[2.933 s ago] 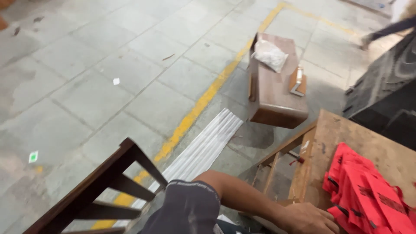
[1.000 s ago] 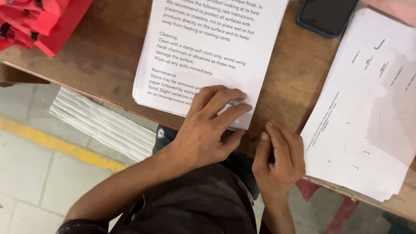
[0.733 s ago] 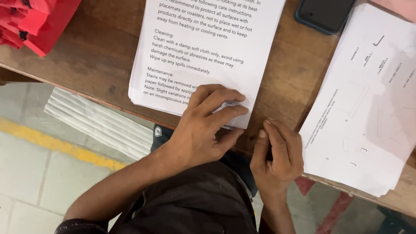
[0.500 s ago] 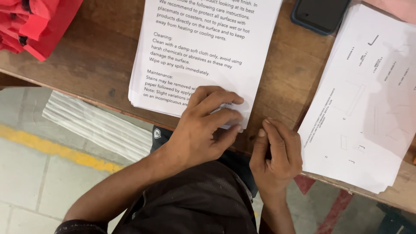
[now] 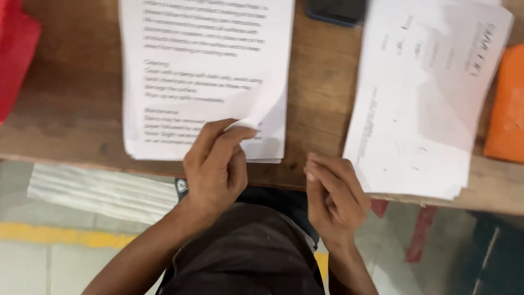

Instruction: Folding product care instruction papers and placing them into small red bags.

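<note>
While the wooden table (image 5: 71,109) fills the top of the view, its front edge runs across just above the two hands. Below that edge there is open room, with the person's dark lap and a grey floor with a yellow line (image 5: 65,239) on it.

A stack of printed paper (image 5: 202,71) lies near the middle of the table, and its bottom edge sits close to the table's front edge. It is white with rows of blurry black writing. The left hand (image 5: 215,166) pinches the lower right corner of the top sheet between thumb and fingers, and that corner is lifted and bent up a little.

The right hand (image 5: 333,199) holds nothing. Its fingers are curled loosely, and it sits at the table's front edge, in the bare gap between the two paper piles.

A second pile of white sheets (image 5: 426,98) lies to the right, tilted, with its lower corner at the table edge. A dark phone (image 5: 337,10) lies at the top between the piles. Something red (image 5: 16,60) is at the far left and something orange (image 5: 505,109) at the far right.
</note>
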